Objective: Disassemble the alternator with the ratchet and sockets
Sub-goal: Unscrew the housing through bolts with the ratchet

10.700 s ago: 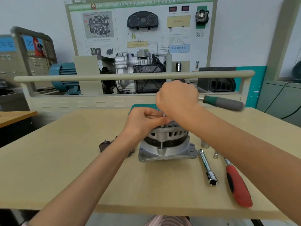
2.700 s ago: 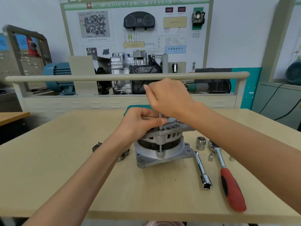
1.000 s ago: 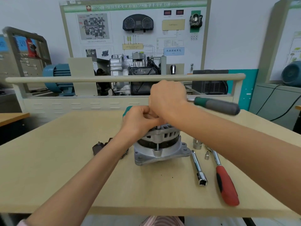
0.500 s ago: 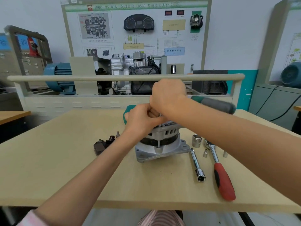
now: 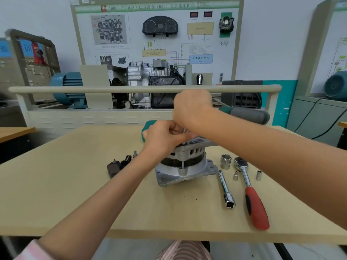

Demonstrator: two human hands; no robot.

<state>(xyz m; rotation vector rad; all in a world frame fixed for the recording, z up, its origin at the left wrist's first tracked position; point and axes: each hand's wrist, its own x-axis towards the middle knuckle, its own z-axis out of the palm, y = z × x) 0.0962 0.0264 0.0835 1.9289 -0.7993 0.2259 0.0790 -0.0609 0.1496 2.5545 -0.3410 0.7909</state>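
A silver alternator (image 5: 185,166) stands on the wooden table (image 5: 75,184), a long through-bolt showing down its front. My right hand (image 5: 191,109) grips the head end of a ratchet over the alternator's top; its green-and-grey handle (image 5: 247,114) sticks out to the right. My left hand (image 5: 165,139) curls on the alternator's top edge, fingers pinched at the ratchet's shaft. The socket under the ratchet is hidden by my hands.
Right of the alternator lie a large socket (image 5: 225,161), an extension bar (image 5: 226,188), a red-handled ratchet (image 5: 251,192) and two small sockets (image 5: 235,175). A dark removed part (image 5: 118,165) sits on the left. A green case (image 5: 147,130) lies behind.
The green-grey handle has swung slightly back and forth at the right. My left hand stays on the alternator's top. The camera view has shifted a little.
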